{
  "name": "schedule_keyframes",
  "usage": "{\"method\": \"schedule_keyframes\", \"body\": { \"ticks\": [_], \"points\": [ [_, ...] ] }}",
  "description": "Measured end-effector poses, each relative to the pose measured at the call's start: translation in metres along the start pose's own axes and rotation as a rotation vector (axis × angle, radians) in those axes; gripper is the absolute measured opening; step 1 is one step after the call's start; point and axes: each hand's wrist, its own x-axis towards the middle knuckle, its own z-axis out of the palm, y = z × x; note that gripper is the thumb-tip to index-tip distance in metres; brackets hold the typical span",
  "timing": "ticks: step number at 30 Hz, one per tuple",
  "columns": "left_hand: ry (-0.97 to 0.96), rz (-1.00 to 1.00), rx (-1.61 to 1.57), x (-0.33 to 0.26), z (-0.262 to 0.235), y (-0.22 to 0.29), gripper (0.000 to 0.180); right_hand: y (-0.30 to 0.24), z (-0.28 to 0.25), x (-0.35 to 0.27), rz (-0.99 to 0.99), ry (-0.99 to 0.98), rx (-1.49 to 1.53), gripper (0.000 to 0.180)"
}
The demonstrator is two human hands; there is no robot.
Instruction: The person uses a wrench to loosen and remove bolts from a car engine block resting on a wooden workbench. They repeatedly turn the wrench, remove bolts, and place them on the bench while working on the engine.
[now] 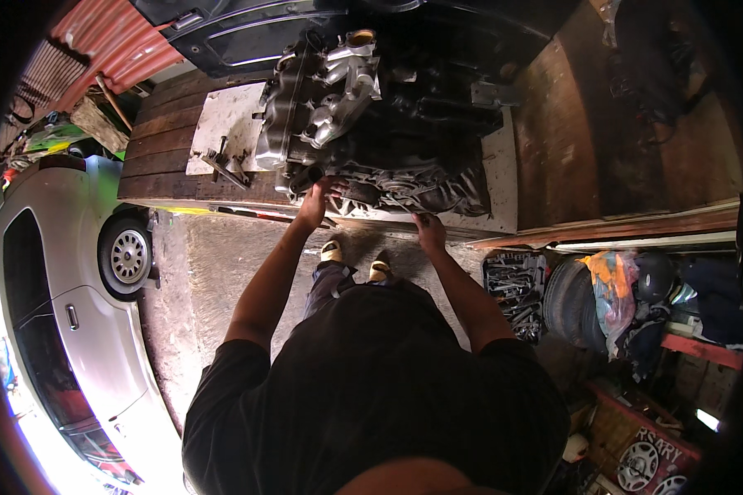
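Note:
A dark, greasy engine (437, 124) lies along the front of the wooden bench, with a silver intake manifold (338, 107) and a grey ribbed cover (282, 107) on its left part. My left hand (320, 198) is closed at the engine's near edge, its fingers curled against dark parts. A black cylindrical part (305, 178) is beside it; what the fingers grip is hidden. Farther right along the same edge, my right hand (428, 228) pinches a thin metal rod-like tool (399, 204), which points left toward the engine's side.
Small metal parts (227, 165) lie on a white board (223, 120) at the bench's left. A silver car (91, 280) stands to the left. An open tool case (513, 289), a tire (571, 301) and plastic bags (612, 293) are on the right.

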Motion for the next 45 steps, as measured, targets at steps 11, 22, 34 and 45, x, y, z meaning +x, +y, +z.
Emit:
{"method": "schedule_keyframes", "body": {
  "ticks": [11, 22, 34, 45],
  "points": [
    [0.091, 0.070, -0.056, 0.012, 0.003, -0.021, 0.072, -0.034, -0.054, -0.002, -0.144, 0.086, -0.410, 0.050],
    [0.153, 0.146, 0.010, 0.029, -0.010, -0.072, 0.071, -0.062, -0.081, 0.004, -0.327, 0.031, -0.700, 0.044],
    [0.051, 0.066, -0.104, 0.022, -0.005, -0.044, 0.056, -0.111, -0.104, -0.003, -0.680, -0.010, -0.931, 0.018],
    [-0.043, -0.003, -0.006, 0.014, 0.007, -0.007, 0.066, -0.180, -0.082, -0.025, -0.782, -0.022, -1.160, 0.011]
  ]
}}
